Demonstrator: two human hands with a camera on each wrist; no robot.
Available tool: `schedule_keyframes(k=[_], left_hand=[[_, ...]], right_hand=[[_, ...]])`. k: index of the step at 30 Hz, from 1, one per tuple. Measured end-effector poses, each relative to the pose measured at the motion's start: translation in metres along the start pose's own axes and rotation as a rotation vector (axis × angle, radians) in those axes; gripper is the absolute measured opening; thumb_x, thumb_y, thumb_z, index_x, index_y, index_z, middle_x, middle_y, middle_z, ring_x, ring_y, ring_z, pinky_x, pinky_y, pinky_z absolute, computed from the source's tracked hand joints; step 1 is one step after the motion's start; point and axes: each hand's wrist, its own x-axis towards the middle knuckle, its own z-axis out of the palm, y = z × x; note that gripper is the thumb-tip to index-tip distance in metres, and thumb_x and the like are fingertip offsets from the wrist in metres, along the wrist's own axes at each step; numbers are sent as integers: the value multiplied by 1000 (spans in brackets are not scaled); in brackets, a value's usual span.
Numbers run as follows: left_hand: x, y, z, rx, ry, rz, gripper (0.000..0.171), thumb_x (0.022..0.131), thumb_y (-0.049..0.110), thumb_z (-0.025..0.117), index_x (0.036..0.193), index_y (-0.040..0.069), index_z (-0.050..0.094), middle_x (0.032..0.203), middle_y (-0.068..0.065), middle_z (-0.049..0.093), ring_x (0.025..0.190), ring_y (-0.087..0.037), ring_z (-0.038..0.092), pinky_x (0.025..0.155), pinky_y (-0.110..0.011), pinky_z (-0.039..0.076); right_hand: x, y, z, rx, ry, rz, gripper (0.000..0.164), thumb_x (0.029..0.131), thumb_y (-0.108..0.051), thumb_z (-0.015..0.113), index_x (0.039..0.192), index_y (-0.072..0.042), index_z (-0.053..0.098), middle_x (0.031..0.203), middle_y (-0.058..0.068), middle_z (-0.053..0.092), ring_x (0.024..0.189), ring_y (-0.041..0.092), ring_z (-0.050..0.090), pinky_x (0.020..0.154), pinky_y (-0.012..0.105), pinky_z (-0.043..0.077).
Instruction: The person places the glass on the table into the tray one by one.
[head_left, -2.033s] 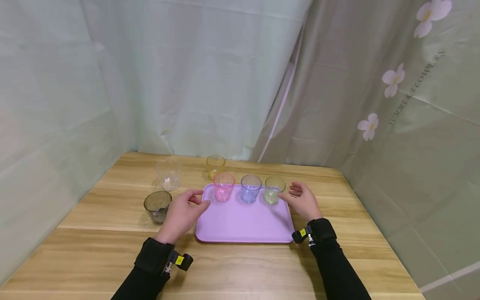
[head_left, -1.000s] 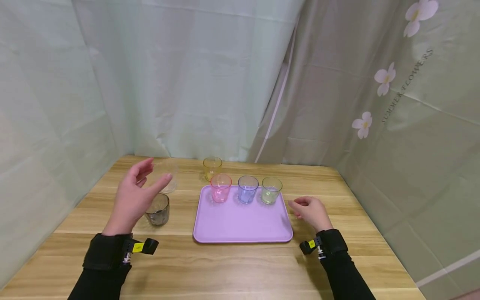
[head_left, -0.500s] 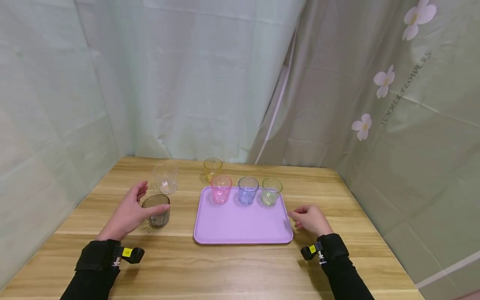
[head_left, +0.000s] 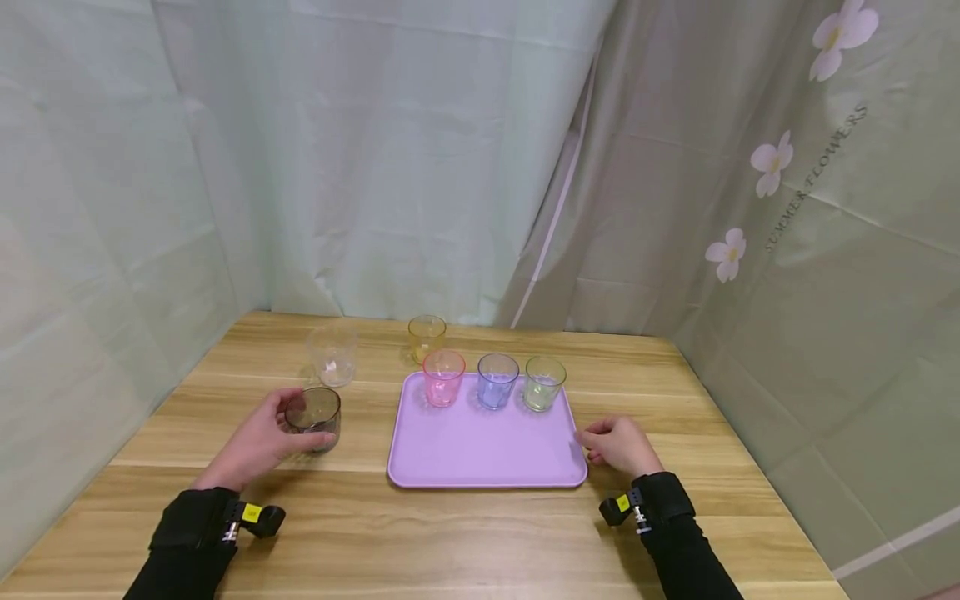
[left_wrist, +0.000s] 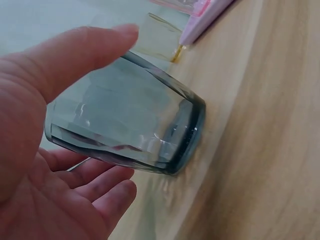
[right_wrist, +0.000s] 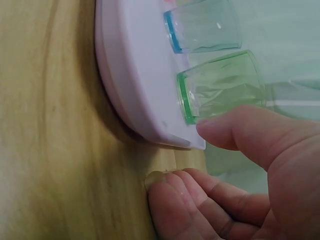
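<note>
My left hand is around a dark grey glass that stands upright on the wooden table left of the tray. Its thumb lies across the near side and its fingers go round the far side; the left wrist view shows the grey glass between them. Beside the right edge of the purple tray, my right hand hovers low with loosely bent fingers and holds nothing. Along the tray's back stand a pink glass, a blue glass and a green glass.
A clear glass stands behind the grey one. Behind the tray, near the table's back edge, is a yellow glass. Pale curtains surround the wooden table at the back and sides.
My left hand moved left from the tray, rose, then came down round the grey glass. My right hand drew back from the green glass to beside the tray's right edge.
</note>
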Motion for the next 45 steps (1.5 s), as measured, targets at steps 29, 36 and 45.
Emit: schedule_keyframes(k=[29,36,45], left_hand=[[-3,-17,6,-8,13,37,86,95,35,88,158,-6,46,156,-30,57,145,-48,56,88,-10,48],[-4,-16,7,-18,9,19,89,95,36,88,160,-6,44,157,-30,56,146,-48,56,88,-11,49],[-3,-6,6,-18,-3,19,90,97,37,86,164,-4,40,161,-29,54,149,-48,53,89,-9,48]], right_hand=[[0,7,8,5,-6,-7,17,96,-17,81,95,1,79,79,6,71,70,17,69,65,29,59],[3,10,10,27,-16,-5,16,95,-16,81,94,-1,78,79,6,70,72,17,68,67,29,61],[4,11,10,40,-11,-2,15,95,-16,81,93,-1,78,78,5,70,71,17,68,67,29,61]])
